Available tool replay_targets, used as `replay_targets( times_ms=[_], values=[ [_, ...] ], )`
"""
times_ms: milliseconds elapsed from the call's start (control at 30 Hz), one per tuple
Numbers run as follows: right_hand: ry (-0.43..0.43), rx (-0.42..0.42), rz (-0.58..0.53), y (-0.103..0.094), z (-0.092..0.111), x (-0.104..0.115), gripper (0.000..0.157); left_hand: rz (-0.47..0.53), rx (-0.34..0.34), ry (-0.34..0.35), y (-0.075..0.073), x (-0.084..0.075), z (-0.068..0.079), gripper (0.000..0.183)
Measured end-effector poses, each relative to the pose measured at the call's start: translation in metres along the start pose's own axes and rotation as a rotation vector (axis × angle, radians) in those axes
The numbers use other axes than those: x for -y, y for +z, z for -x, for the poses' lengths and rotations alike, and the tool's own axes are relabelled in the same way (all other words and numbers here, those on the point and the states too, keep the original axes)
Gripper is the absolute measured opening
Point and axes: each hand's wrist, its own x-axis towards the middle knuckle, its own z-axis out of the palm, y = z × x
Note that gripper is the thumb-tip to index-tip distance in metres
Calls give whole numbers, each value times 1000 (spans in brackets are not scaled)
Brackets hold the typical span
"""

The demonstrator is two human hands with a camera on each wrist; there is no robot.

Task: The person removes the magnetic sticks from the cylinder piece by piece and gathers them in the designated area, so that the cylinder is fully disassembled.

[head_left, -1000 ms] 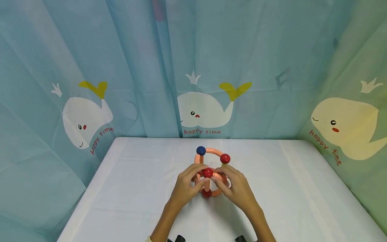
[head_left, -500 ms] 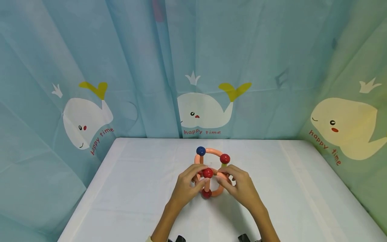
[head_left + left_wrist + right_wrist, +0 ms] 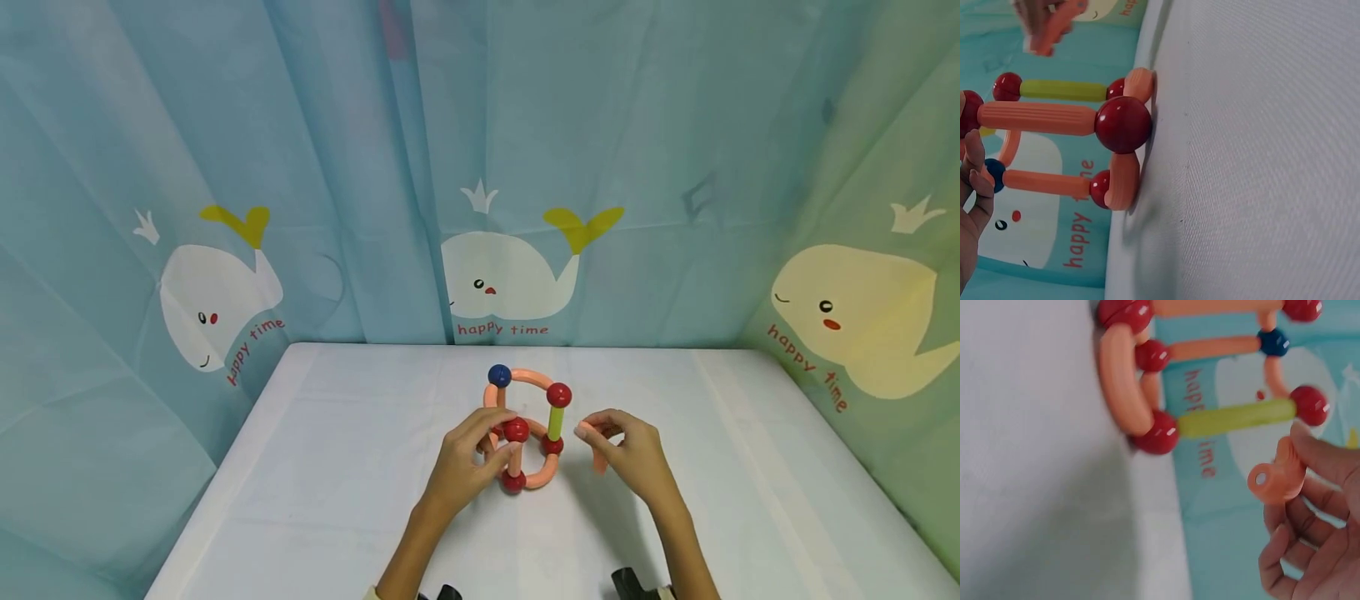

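Note:
A magnetic frame of balls and rods stands in front of me on the white table [image 3: 360, 467]. My left hand [image 3: 461, 458] grips the red ball [image 3: 516, 430] at its near upper corner, thumb below and index finger above. An orange upright rod [image 3: 1038, 117] joins that ball to a lower red ball [image 3: 1124, 124]. To the right, my right hand [image 3: 626, 446] pinches a curved orange magnetic rod [image 3: 1279, 478], apart from the frame; a round metal spot shows in its end. Nearest to that hand are a yellow-green rod [image 3: 556, 422] and the upper right red ball [image 3: 558, 395].
A blue ball [image 3: 499, 376] tops the frame's far left corner. Curved orange rods [image 3: 531, 377] link the balls above and below. Behind the table hangs a blue curtain [image 3: 360, 167] printed with whales.
My right hand has pulled the curved orange rod away from the upper red ball and carried it rightward, uncovering the yellow-green rod. The left hand keeps its hold.

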Motion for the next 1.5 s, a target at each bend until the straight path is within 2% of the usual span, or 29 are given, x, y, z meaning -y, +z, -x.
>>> replay_targets(
  times_ms=[267, 533, 800, 1000, 1133, 1500],
  values=[
    [243, 32, 41, 10, -14, -37, 32, -3, -5, -15, 1, -2, 0, 37],
    [385, 82, 61, 25, -27, -54, 32, -14, -2, -6, 0, -2, 0, 36],
    [417, 99, 89, 29, -31, -54, 29, -5, 14, -56, -2, -2, 0, 35],
    [402, 146, 54, 24, -31, -56, 29, -10, 7, -18, 0, -1, 0, 37],
    [384, 162, 53, 21, -31, -56, 29, -16, 1, -16, 1, 0, 1, 37],
    [461, 163, 39, 22, -37, -56, 30, -31, -2, -3, 3, 0, 1, 37]
  ],
)
